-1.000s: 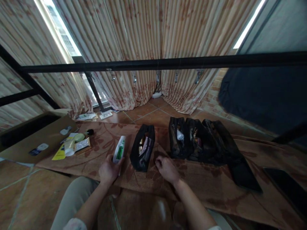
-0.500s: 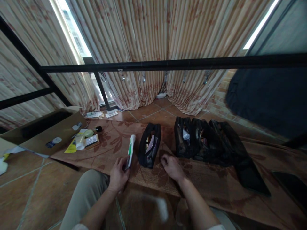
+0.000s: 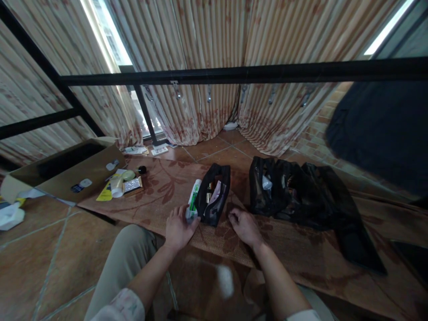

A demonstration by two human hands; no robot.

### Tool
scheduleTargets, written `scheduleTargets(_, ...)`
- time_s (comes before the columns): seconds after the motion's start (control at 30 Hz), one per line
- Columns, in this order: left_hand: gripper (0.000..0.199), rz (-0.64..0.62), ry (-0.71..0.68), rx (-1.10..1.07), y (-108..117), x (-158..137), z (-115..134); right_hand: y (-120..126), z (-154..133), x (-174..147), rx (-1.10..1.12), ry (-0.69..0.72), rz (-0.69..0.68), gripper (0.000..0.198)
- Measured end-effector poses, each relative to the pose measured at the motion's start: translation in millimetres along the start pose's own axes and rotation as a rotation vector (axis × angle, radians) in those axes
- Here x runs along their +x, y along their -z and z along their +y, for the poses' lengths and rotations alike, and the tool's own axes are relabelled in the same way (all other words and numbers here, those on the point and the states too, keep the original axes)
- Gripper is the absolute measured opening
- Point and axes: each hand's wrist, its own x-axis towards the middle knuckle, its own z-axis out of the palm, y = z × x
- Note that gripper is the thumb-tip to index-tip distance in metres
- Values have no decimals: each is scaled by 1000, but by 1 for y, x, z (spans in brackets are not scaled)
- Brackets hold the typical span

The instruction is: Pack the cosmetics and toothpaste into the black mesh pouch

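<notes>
Tube, white and green, gripped in left hand, tip against the open mouth of the small pouch on the mat, likely angled to slide in. Right hand loosely curled beside pouch, holding nothing visible. Bags right: contents too dark to read.

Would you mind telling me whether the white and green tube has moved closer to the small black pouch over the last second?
Yes. The tube in the left hand has shifted right and now touches the small black pouch.
</notes>
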Motion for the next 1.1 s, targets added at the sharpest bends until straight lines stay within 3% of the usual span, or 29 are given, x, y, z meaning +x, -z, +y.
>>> scheduleTargets(0.17, 59, -37, -36, -22, -3, 7, 3, -2, 1, 1, -10, -10, 10, 22)
scheduleTargets(0.53, 44, 29, 10, 224, 4, 26, -16, -2, 3, 3, -4, -21, 2, 23)
scheduleTargets(0.73, 42, 66, 12, 318, -4, 38, -14, -3, 2, 4, 2, -33, 11, 23)
scheduleTargets(1.1, 32, 19, 113, 192, -13, 51, -13, -5, 5, 5, -8, -23, 30, 23)
